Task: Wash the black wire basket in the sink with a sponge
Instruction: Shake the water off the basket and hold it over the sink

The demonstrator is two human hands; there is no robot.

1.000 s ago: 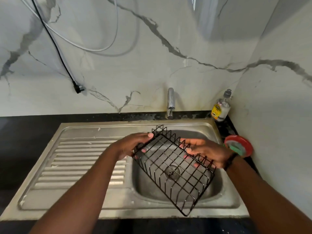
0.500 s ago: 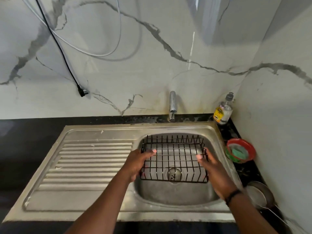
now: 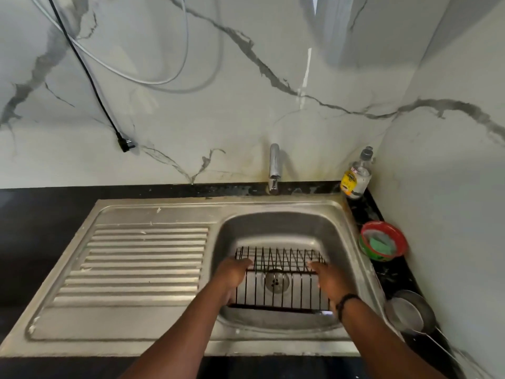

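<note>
black wire basket low in the sink, left hand and right hand gripping its ends

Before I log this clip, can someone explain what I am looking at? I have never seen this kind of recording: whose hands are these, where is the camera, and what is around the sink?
There is no robot here. A person wears a camera on the head, looking down at their own two hands. The left hand and right hand each hold one end of a black wire basket, low in the sink above the drain. The tap shows no running water. On the counter to the right stand a soap bottle, a red bowl holding a green sponge, and a metal strainer.
</note>
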